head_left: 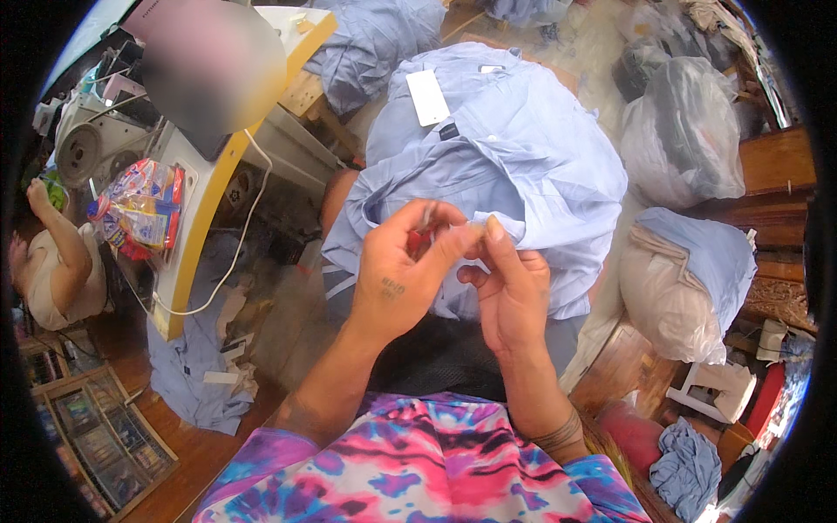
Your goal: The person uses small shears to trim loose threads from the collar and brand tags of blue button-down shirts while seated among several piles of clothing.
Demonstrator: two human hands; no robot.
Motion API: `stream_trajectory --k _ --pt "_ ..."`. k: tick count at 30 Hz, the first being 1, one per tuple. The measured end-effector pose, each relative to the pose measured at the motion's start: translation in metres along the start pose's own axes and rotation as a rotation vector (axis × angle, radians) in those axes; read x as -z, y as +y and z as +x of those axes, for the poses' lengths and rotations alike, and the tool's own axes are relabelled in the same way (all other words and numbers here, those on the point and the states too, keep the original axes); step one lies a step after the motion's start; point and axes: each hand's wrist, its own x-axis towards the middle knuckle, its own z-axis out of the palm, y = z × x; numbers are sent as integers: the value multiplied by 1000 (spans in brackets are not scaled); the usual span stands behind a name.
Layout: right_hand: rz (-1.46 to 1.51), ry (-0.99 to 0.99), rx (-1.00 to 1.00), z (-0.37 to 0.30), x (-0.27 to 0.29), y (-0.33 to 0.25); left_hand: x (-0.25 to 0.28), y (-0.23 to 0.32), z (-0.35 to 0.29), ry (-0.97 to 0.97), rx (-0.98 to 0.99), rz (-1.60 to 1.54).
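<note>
A light blue shirt (567,166) lies heaped in front of me, its opening turned toward me. Attached near its far left part is a blank-looking white tag (426,97), with a small dark label close by. My left hand (397,270) is closed, thumb and fingertips pinching at the shirt's edge. A bit of red and something shiny show between its fingers, too hidden to name. Right beside it, my right hand (514,292) grips a folded corner of the same cloth between thumb and fingers. The two thumb tips nearly meet there.
To the left stands a yellow-edged white table (207,205) bearing a colourful plastic package (139,209) and a white cable (253,200). More blue garments (196,375) lie on the floor. Stuffed clear bags (684,131) stand at right. Another person's arm (65,235) shows far left.
</note>
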Motion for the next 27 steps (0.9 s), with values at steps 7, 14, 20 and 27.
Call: stream_trajectory --k 7,14,20,27 --pt "210 -88 -81 10 10 0 8 -17 10 -110 439 -582" --pt "-104 144 154 12 27 -13 11 -25 7 -125 498 -576" --pt "-364 263 287 12 41 -45 20 -16 -14 -76 161 170" --pt "-654 197 282 12 75 -85 73 -32 28 267 -204 805"
